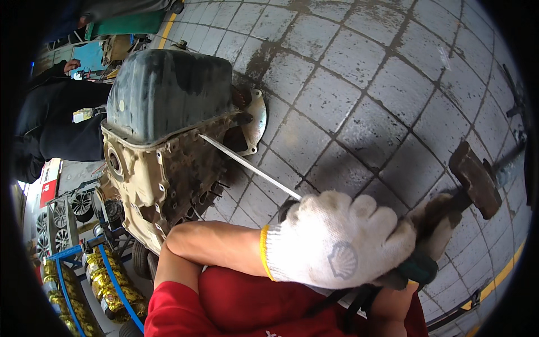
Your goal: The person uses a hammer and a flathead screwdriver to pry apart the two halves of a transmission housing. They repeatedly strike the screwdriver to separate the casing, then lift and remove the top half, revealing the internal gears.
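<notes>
We hold long metal bar (252, 167) in gloved left hand (339, 241), fingers curled tight round it; dark green handle (422, 268) pokes out past palm. Bar's tip at edge where black pan (174, 90) joins engine block (151, 180), between two corners; cannot tell if wedged in. Our right hand (443, 236), gloved, partly hidden behind left, wrapped round handle of hammer (474, 180), head over tiled floor (348, 112). Dark-clothed person (67, 123) beyond block's opposite edge.

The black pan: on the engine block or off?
On: the black pan sits on the engine block, its rim lying along the block's upper edge. Whether it is loosened, I cannot tell.
</notes>
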`<state>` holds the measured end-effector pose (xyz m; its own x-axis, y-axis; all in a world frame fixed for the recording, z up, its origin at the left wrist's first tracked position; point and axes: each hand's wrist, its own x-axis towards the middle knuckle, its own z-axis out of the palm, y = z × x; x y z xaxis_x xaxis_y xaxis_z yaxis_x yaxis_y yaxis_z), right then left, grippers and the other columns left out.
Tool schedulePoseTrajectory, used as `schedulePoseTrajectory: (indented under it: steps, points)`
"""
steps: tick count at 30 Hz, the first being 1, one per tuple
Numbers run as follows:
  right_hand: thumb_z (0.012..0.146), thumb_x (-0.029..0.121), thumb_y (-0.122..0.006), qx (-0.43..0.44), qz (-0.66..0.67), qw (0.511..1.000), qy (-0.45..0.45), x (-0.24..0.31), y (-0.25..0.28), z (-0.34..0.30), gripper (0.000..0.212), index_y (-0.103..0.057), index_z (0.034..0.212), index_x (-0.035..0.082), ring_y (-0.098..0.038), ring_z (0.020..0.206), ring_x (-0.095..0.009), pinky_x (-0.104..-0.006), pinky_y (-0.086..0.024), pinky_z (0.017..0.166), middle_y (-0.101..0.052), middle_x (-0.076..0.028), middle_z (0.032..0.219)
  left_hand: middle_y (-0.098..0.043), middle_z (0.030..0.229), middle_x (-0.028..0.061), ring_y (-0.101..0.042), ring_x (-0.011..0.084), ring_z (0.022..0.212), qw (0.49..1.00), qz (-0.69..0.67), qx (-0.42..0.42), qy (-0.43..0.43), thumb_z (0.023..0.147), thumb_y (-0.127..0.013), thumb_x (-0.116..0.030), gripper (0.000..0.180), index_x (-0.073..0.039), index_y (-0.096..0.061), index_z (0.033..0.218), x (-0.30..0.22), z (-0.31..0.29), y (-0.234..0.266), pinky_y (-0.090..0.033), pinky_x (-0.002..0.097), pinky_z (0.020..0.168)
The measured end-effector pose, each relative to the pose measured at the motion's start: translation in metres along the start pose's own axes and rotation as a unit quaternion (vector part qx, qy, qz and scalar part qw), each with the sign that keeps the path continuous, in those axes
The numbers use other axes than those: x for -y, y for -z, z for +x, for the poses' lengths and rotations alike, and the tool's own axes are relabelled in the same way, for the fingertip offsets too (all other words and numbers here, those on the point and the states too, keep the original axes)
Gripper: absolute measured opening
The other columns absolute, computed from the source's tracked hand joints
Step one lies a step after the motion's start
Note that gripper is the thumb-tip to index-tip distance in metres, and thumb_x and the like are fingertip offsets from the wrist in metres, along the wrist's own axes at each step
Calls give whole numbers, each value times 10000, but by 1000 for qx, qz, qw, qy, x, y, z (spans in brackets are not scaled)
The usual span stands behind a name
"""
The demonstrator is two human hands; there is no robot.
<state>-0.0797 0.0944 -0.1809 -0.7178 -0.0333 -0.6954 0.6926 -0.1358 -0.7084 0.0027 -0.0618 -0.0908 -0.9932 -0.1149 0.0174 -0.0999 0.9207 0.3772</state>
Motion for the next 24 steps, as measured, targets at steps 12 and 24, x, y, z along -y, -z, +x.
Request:
schedulePoseTrajectory:
  steps: [12, 24]
  points:
    - [1273, 395, -416, 216, -382, 808, 393, -46, 40, 23, 662, -245, 1770, -8, -515, 1620, -423, -569, -463, 1362, -467, -307, 1735, -507, 757, -58, -584, 114, 649, 998, -2, -31, 57, 859, -714, -365, 313, -155, -772, 1083, 19, 9, -13, -450, 295, 499]
    - [1224, 571, -408, 285, -401, 843, 218, -43, 25, 47, 777, -331, 1709, -31, -631, 1452, -399, -545, -563, 1224, -529, -307, 1632, -652, 896, 38, -711, 235, 801, 996, 0, 11, 92, 908, -729, -330, 337, -94, -751, 1148, 26, 22, -10, -573, 388, 584]
